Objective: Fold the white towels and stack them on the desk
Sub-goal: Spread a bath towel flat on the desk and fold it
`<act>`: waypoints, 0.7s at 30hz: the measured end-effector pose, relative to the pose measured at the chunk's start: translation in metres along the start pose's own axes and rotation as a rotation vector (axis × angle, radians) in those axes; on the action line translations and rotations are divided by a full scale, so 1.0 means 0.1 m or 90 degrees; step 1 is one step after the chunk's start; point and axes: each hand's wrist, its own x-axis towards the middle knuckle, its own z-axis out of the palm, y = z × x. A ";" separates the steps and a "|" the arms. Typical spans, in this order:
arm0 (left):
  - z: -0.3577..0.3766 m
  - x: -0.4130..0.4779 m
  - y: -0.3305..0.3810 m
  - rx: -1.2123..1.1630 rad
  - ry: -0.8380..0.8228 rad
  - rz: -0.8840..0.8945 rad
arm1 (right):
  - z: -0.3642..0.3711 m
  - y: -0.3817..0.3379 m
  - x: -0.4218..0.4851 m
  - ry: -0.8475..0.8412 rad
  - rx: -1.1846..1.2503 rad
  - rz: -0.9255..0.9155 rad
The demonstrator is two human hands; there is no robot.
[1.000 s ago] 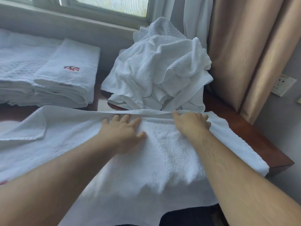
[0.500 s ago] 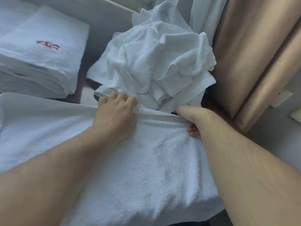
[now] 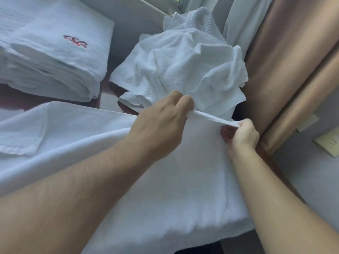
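Observation:
A large white towel [image 3: 165,189] lies spread over the desk and hangs off its near edge. My left hand [image 3: 161,125] pinches the towel's far edge near the middle. My right hand [image 3: 242,132] grips the same edge at the far right corner, and the hem is raised taut between the two hands. Behind them sits a crumpled heap of white towels [image 3: 183,66]. A stack of folded white towels [image 3: 55,57], the top one with a red embroidered mark, stands at the far left.
The dark wooden desk [image 3: 106,99] shows between the stack and the heap. Tan curtains [image 3: 286,70] hang close on the right, with a pale sheer curtain behind the heap. A wall socket plate [image 3: 328,143] is at the right edge.
Both hands went from lying flat on the towel to curling round its far edge and lifting it. My right hand shifted toward the right corner. The view tilted down and closer.

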 end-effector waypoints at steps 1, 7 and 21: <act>-0.01 -0.02 0.05 -0.018 -0.019 0.004 | -0.11 0.04 -0.05 0.000 0.074 0.008; 0.22 -0.30 0.20 0.200 -0.355 0.038 | -0.53 0.17 -0.04 -0.075 -0.191 0.145; 0.38 -0.28 -0.01 0.162 -0.323 0.073 | -0.37 0.01 0.54 -0.106 -0.332 0.183</act>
